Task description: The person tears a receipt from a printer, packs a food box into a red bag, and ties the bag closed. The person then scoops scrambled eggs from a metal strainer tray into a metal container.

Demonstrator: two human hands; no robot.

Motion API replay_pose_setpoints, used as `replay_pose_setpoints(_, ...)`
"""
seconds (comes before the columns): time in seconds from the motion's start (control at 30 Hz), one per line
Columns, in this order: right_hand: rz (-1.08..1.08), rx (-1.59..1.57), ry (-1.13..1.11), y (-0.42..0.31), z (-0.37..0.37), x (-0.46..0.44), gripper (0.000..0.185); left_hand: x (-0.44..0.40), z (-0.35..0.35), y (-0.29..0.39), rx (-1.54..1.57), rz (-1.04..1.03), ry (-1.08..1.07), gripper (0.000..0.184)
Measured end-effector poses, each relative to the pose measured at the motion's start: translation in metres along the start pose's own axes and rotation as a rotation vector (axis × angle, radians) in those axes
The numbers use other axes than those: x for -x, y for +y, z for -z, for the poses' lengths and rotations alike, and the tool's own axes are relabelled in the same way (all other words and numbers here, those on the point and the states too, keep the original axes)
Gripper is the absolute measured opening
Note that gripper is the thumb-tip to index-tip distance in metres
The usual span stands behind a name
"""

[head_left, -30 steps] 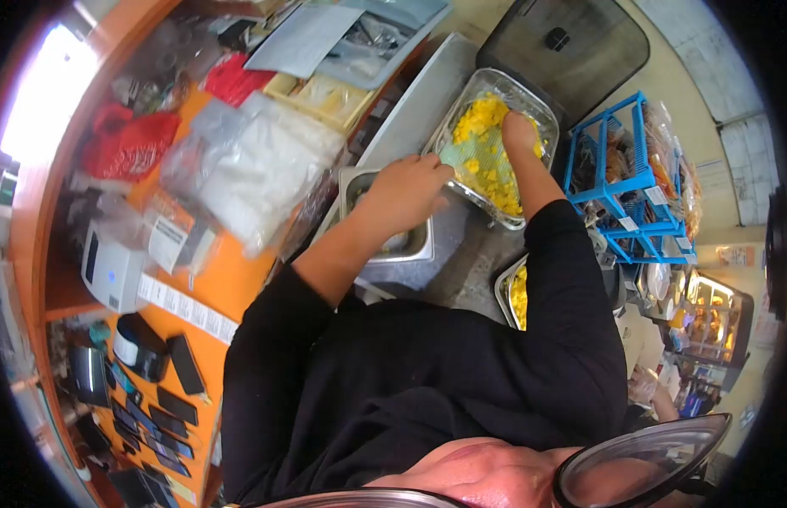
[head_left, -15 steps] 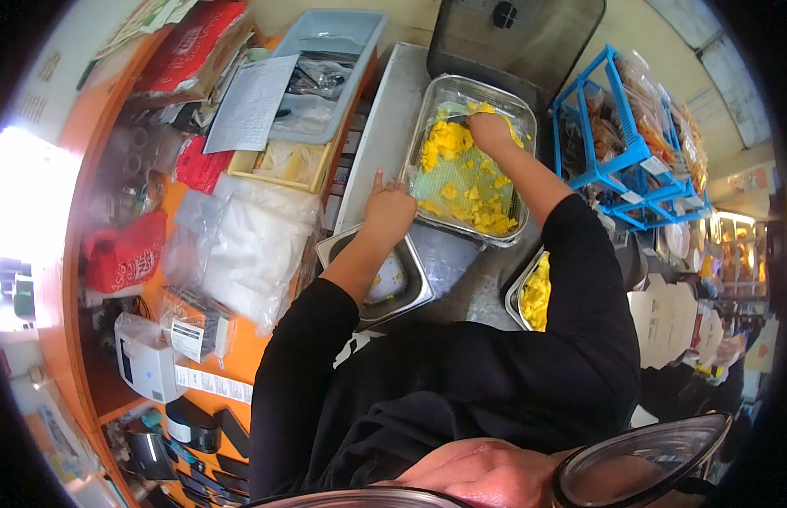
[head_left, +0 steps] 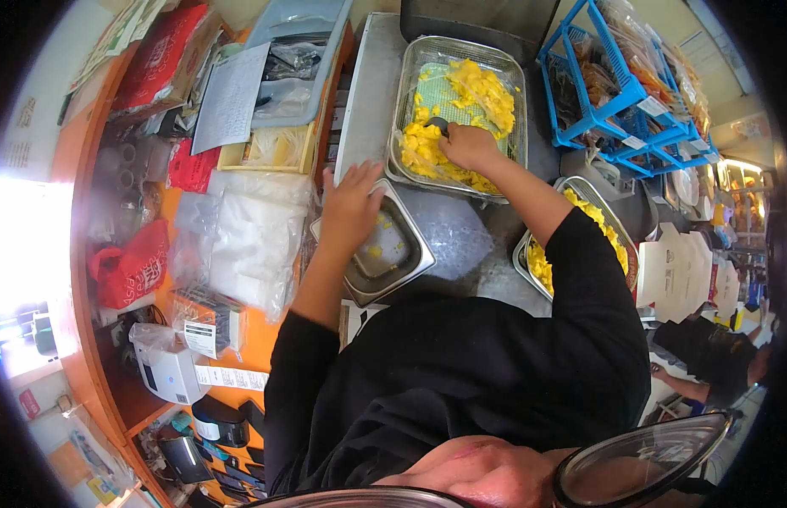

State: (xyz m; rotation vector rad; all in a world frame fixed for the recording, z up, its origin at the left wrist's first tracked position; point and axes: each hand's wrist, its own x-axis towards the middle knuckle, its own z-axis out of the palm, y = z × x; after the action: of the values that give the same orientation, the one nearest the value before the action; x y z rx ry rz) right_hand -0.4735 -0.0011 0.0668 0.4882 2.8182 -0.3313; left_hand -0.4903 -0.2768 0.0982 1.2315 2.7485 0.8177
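Note:
My right hand is closed round the dark handle of a utensil in the lower part of a clear-lined tray. Yellow food lies in clumps in that tray, at the top right and along the bottom, with a pale green patterned base showing between. My left hand has its fingers spread and holds nothing; it is over the upper left corner of a small metal pan with a few yellow bits in it. The utensil's far end is hidden in the food.
More yellow food fills a tray near my right forearm. A blue rack of packaged goods stands at the right. Plastic bags and a grey-blue bin are at the left. Another person is at the far right.
My right hand has moved from the tray's upper part to its lower part, and the food lies differently. My left hand has left the tray's edge and opened over the small pan.

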Motion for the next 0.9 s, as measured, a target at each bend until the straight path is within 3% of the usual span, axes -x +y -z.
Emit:
replay_pose_setpoints(0.07,-0.102,-0.013,-0.042,-0.018,0.012,0.010,0.072,0.031,0.019,-0.004,0.137,0.068,0.058,0.040)
replay_pose_setpoints(0.17,-0.116,0.102,0.002,-0.029,0.012,0.008,0.084,0.080,0.024,-0.015,0.240,0.255,0.165,0.044)
replay_pose_setpoints(0.27,-0.136,0.031,0.009,-0.022,0.005,-0.002,0.085,0.120,0.005,-0.028,0.389,0.344,0.368,0.046)
replay_pose_setpoints(0.37,-0.194,-0.119,0.008,-0.009,0.005,-0.003,0.087,0.149,-0.005,-0.027,0.362,0.643,0.130,0.046)
replay_pose_setpoints(0.5,-0.134,-0.184,0.036,-0.002,0.027,0.021,0.089,0.162,-0.043,-0.030,1.205,0.811,0.086,0.042)
replay_pose_setpoints(0.53,-0.096,-0.184,0.024,-0.010,0.038,0.036,0.084,0.158,-0.041,-0.029,1.025,0.712,0.038,0.042)
replay_pose_setpoints(0.63,0.106,-0.175,-0.022,-0.031,0.053,0.081,0.078,0.142,-0.034,-0.001,1.280,0.812,0.076,0.041)
replay_pose_setpoints(0.67,0.183,-0.161,-0.090,-0.037,0.050,0.093,0.058,0.136,-0.033,0.009,1.259,0.815,0.144,0.035)
replay_pose_setpoints(0.8,0.598,-0.063,0.149,-0.042,0.003,0.128,0.026,0.135,-0.048,0.006,1.311,0.820,0.123,0.032)
replay_pose_setpoints(0.9,0.759,0.004,0.334,-0.044,-0.002,0.134,0.020,0.137,-0.050,0.006,1.283,0.831,0.113,0.031)
